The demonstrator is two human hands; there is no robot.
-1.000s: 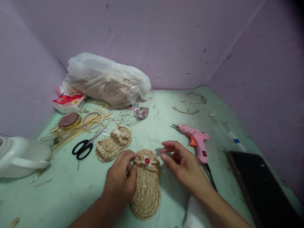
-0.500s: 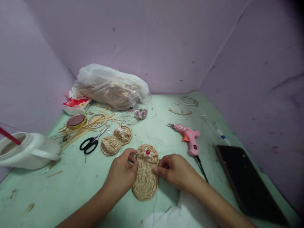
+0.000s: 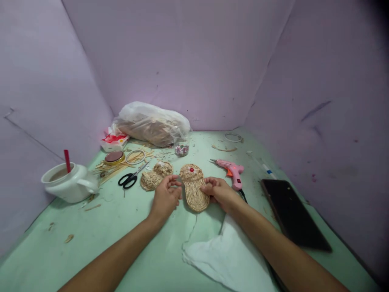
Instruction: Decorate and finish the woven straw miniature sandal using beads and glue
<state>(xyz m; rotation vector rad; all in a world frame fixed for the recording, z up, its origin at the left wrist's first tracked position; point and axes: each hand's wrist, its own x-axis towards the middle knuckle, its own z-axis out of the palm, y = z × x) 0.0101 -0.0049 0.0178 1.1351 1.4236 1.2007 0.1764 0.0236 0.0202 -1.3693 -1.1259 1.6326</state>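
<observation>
White pot (image 3: 71,187): stands at the far left of the green surface (image 3: 121,227), with a red stick in it, well apart from your hands.
Scissors (image 3: 131,179): black-handled, lying flat just left of the second sandal.
Second sandal (image 3: 154,177): a woven straw piece lying just beside your left hand; neither hand holds it.
Left hand (image 3: 165,197): fingers curled, with thumb and fingertips closed lightly on the left rim of the straw sandal, near its strap.
Straw sandal (image 3: 194,190): lies sole-down on the surface between your two hands, toe away from you, a red bead on the strap. Judge it light and fairly stiff across the coiled sole, yet open to fraying. The strap and bead look like the weakest parts. Take hold at the two long rims of the sole, not by the strap.
Right hand (image 3: 221,192): fingers bent, pinching the right rim of the sole about midway along it.
Glue gun (image 3: 232,169): pink, lying on its side just beyond your right hand, nozzle pointing left.
Dark flat slab (image 3: 293,213): lies near the right wall, well apart from the sandal.
</observation>
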